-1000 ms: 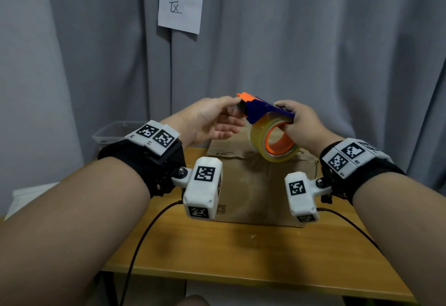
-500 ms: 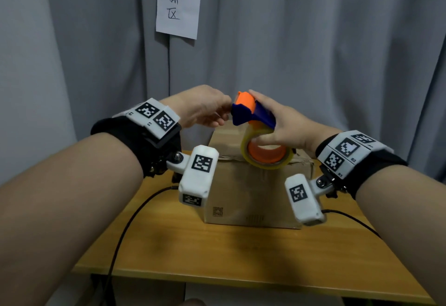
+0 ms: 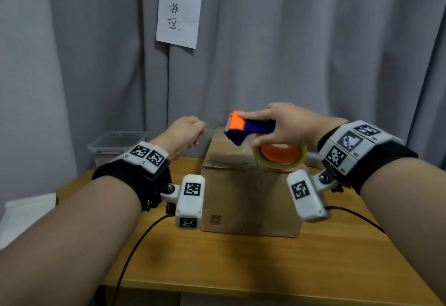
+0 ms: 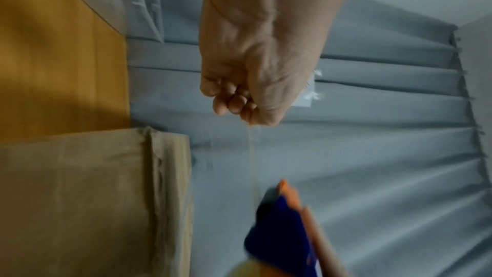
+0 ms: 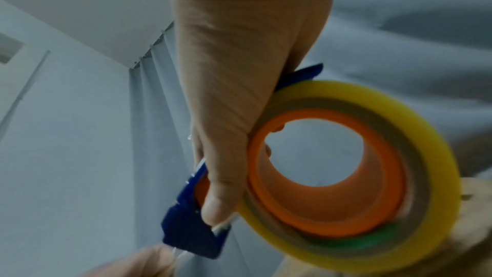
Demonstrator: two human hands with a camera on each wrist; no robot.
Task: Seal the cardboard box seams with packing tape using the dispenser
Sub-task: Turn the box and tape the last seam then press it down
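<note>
A closed cardboard box (image 3: 243, 192) stands on the wooden table (image 3: 241, 264). My right hand (image 3: 284, 124) grips a blue and orange tape dispenser (image 3: 248, 128) above the box top, with its clear yellowish tape roll (image 3: 280, 156) on an orange core hanging below. In the right wrist view my thumb (image 5: 221, 201) lies along the dispenser (image 5: 191, 233) beside the roll (image 5: 346, 174). My left hand (image 3: 187, 133) hovers left of the dispenser, its fingers curled, pinching the free end of a thin clear tape strip (image 4: 253, 161) that stretches to the dispenser (image 4: 282, 231).
A clear plastic bin (image 3: 115, 144) sits at the back left of the table. Grey curtain (image 3: 313, 52) hangs close behind the box, with a handwritten paper sign (image 3: 178, 12) pinned on it. Black cables (image 3: 135, 250) run over the table front.
My hands have drawn apart: the left moved left with the tape end, the right moved right with the dispenser, which turned level. A strip of tape now stretches between them.
</note>
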